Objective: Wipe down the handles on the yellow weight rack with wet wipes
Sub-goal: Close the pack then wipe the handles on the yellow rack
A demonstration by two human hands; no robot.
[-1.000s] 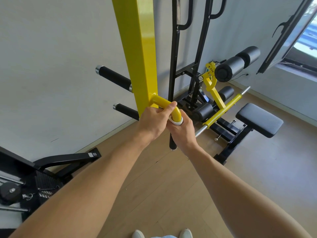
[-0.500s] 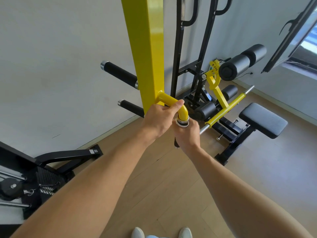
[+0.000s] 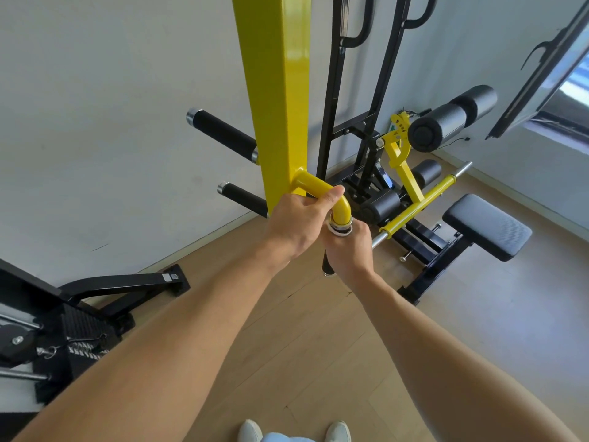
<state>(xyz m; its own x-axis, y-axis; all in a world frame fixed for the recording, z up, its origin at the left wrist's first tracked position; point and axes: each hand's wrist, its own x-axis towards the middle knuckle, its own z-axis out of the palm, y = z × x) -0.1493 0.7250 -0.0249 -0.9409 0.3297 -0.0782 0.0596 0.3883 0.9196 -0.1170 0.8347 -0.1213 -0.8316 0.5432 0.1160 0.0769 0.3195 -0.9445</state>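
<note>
The yellow weight rack post (image 3: 280, 100) rises in the middle. A curved yellow handle arm (image 3: 322, 189) leaves it and bends down to a metal collar (image 3: 341, 225). My left hand (image 3: 298, 220) is closed around that yellow arm, thumb on top. Right below the collar, my right hand (image 3: 349, 247) is wrapped around the black handle grip, whose lower end (image 3: 327, 267) sticks out under the fist. A thin white edge at the top of the fist may be the wipe; the rest is hidden.
Two black pegs (image 3: 223, 135) (image 3: 243, 199) stick out left of the post. A black and yellow bench with a padded seat (image 3: 487, 224) and a bar (image 3: 420, 202) stands to the right. Black machine parts (image 3: 79, 314) sit at the lower left. A white wall is behind.
My right hand has slid a little down the handle, and the metal collar now shows above the fist. My left hand keeps its hold on the yellow arm.
</note>
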